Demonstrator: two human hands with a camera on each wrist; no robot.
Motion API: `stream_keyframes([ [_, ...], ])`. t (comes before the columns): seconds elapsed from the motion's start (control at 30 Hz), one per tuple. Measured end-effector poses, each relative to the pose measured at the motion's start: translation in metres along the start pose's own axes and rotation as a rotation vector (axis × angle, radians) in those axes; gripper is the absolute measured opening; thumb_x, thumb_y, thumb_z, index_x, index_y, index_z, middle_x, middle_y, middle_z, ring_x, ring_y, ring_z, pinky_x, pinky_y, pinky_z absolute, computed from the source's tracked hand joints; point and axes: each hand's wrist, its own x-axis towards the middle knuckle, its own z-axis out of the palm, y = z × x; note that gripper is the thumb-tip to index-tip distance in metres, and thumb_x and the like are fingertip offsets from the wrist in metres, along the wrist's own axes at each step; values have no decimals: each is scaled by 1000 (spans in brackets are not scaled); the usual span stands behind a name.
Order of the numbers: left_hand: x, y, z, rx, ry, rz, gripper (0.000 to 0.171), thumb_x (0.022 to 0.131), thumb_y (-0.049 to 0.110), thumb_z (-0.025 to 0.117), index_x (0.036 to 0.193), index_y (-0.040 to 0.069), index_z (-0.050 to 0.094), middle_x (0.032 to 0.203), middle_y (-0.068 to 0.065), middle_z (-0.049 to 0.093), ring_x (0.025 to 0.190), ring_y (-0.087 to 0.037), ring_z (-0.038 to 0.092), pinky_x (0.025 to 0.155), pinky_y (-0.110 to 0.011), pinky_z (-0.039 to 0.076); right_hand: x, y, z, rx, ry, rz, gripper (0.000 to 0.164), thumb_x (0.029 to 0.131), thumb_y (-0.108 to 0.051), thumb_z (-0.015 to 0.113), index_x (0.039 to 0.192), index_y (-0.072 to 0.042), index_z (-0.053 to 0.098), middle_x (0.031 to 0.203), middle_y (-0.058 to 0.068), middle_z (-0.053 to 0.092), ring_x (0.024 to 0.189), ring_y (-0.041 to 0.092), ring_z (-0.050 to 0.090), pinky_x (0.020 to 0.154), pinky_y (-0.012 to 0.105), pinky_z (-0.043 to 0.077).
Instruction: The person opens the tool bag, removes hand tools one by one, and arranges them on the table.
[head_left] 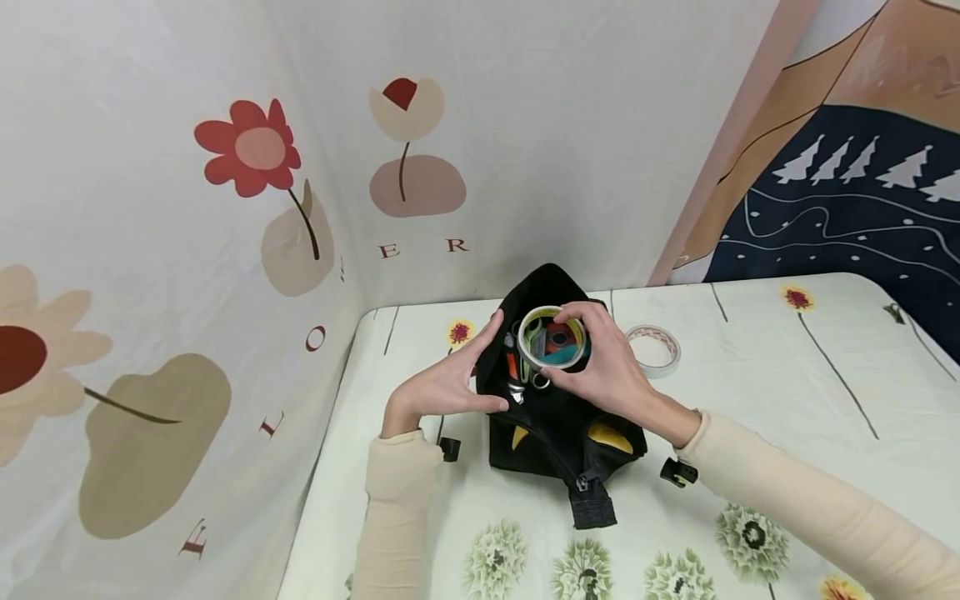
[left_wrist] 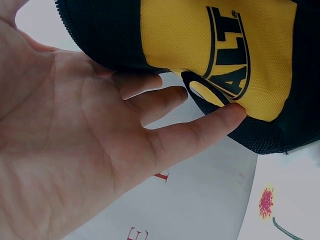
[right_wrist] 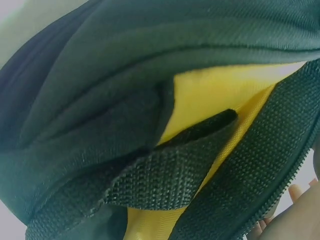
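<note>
A black and yellow zippered tool bag (head_left: 525, 446) stands with its mouth spread. My left hand (head_left: 442, 387) is at its left rim, thumb and fingers wide apart. In the left wrist view, the extended fingers of the left hand (left_wrist: 85, 130) touch the bag's yellow lettered panel (left_wrist: 175, 35). Over the mouth, my right hand (head_left: 611, 367) pinches a roll of tape (head_left: 523, 343) between thumb and fingers. Inside lies an orange and black tool (head_left: 513, 364); red, green and teal items show through the roll's ring. Black fabric (right_wrist: 100, 120) with a yellow lining fills the right wrist view.
A second roll of tape (head_left: 662, 372) lies on the table to the right of the bag. The flower-printed cloth (head_left: 787, 467) covers the table. Printed fabric walls (head_left: 540, 167) rise behind it and on the left. A black zipper-end tab (head_left: 592, 510) sticks out toward me.
</note>
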Motion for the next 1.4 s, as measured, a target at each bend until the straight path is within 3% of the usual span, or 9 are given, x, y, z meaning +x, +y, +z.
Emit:
stream_keyframes([
  [0.27, -1, 0, 1, -11, 1, -6, 123, 95, 13, 83, 179, 16, -7, 187, -4, -10, 172, -31, -4, 135, -65, 11, -5, -3, -4, 28, 54, -8, 63, 77, -9, 98, 129, -4, 64, 148, 20, 61, 135, 38, 59, 105, 56, 52],
  [0.6, -2, 1, -1, -2, -1, 10, 124, 95, 19, 84, 179, 14, -7, 187, -4, -10, 172, -31, -4, 135, -64, 11, -13, -8, -10, 48, 111, -31, 65, 74, -8, 100, 129, -4, 64, 150, 17, 63, 132, 36, 61, 105, 31, 47],
  [1.13, 1, 2, 0, -8, -14, -7, 123, 96, 11, 82, 179, 16, -9, 187, -3, -11, 172, -29, -4, 136, -63, 10, -22, -3, -32, 28, 176, -68, 68, 73, -6, 98, 131, 4, 63, 152, 21, 61, 137, 35, 57, 109, 22, 43],
  [1.4, -1, 2, 1, -3, -12, -12, 123, 96, 15, 82, 179, 17, -9, 187, -3, -11, 172, -30, -4, 136, -64, 10, -29, 4, -46, -2, 216, -35, 70, 72, -1, 98, 131, 6, 62, 151, 23, 60, 136, 12, 54, 107, 17, 41],
])
